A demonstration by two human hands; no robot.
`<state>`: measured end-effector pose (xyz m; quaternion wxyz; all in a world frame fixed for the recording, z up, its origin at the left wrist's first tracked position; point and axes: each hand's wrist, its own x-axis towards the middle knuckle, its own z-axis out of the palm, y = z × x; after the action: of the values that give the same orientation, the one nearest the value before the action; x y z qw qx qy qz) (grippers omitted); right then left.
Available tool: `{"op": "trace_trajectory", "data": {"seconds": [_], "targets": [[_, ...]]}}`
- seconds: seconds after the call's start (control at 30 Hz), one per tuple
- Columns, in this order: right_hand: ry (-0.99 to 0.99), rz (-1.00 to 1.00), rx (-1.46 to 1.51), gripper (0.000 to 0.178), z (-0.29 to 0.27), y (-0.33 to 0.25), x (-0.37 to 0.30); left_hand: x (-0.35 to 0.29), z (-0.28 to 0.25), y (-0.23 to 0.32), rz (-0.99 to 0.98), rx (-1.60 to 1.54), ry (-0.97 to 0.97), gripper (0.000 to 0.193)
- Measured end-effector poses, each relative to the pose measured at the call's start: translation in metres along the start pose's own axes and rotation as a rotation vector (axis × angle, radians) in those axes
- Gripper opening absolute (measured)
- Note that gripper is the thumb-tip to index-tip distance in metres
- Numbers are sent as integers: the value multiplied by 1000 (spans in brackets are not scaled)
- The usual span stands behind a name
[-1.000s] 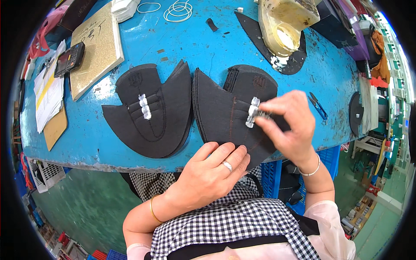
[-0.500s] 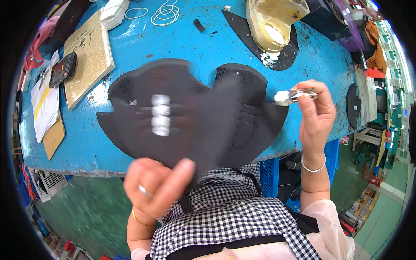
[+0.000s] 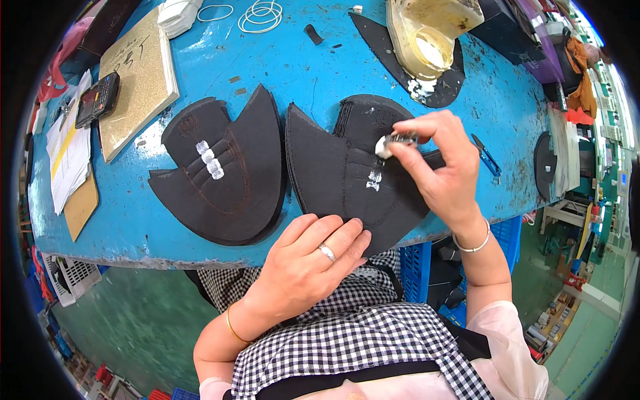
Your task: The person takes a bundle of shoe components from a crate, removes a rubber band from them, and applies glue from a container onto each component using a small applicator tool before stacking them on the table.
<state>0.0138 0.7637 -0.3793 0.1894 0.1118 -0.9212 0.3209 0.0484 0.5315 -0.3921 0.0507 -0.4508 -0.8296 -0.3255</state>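
Observation:
Two stacks of flat black shoe uppers with stitched lines lie side by side on the blue table. On the top piece of the left stack (image 3: pixel 261 193) runs a row of white, wet-looking paste. My left hand (image 3: pixel 303 260) lies with fingers stretched on the near edge of the right stack (image 3: pixel 319 160). Between thumb and fingers, my right hand (image 3: pixel 448 160) pinches a short metal-coloured applicator (image 3: pixel 405 138) with a white tip. That tip touches the middle of the right stack's top upper, just above a fresh white smear (image 3: pixel 374 180).
A crusted cream pot (image 3: pixel 430 53) of white paste stands on a black piece at the back. Blue-handled thread snips (image 3: pixel 487 159) lie to the right. At left are a gold board (image 3: pixel 140 83), a handheld device (image 3: pixel 98 100) and papers (image 3: pixel 67 147). White cord (image 3: pixel 260 17) coils at the far edge.
The paste-marked upper, blurred in motion before, now lies on the left stack. My left hand has come down on the right stack. My right hand moved left, and white paste now marks that upper.

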Motion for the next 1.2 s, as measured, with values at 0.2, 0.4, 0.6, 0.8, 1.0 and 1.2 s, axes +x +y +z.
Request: {"op": "trace_trajectory", "data": {"seconds": [0.2, 0.4, 0.6, 0.8, 1.0, 1.2], "targets": [[-49, -220, -32, 25, -2, -8, -11, 5, -4, 0, -3, -30, -24, 36], [-89, 17, 193, 23, -22, -10, -13, 14, -4, 0, 67, 39, 20, 30], [303, 320, 244, 17, -27, 58, 52, 3, -13, 0, 190, 50, 202, 34], [253, 163, -47, 22, -23, 120, 83, -31, -42, -29, -187, 333, 310, 42], [170, 114, -128, 24, -27, 115, 81, -22, -34, -23, -217, 12, 109, 47], [129, 19, -263, 21, -44, 99, 67, -6, 6, -1, 10, -52, 9, 41]]}}
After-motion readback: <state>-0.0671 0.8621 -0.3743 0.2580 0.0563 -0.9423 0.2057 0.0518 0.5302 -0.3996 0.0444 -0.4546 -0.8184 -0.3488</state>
